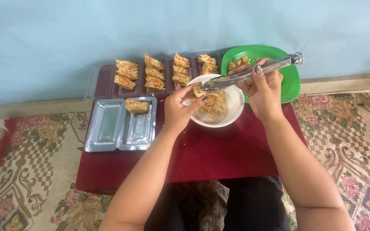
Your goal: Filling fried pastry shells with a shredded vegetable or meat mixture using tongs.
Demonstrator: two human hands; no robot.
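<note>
Stuffing looks well along, as I judge it: four clear trays [153,72] at the back of the red surface [219,158] hold filled pieces, the open front tray [108,126] holds just one filled piece [136,105], and more unfilled pieces wait on the green plate [290,81]. Left hand [177,110] is closed, pinching a tofu pocket [199,91] over the white bowl [235,107] of noodle filling [214,106]. Right hand [263,92] is closed around metal tongs [253,72], tips at the pocket.

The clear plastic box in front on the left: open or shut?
Open: the clear plastic box lies spread flat, one stuffed piece in its right half.
</note>
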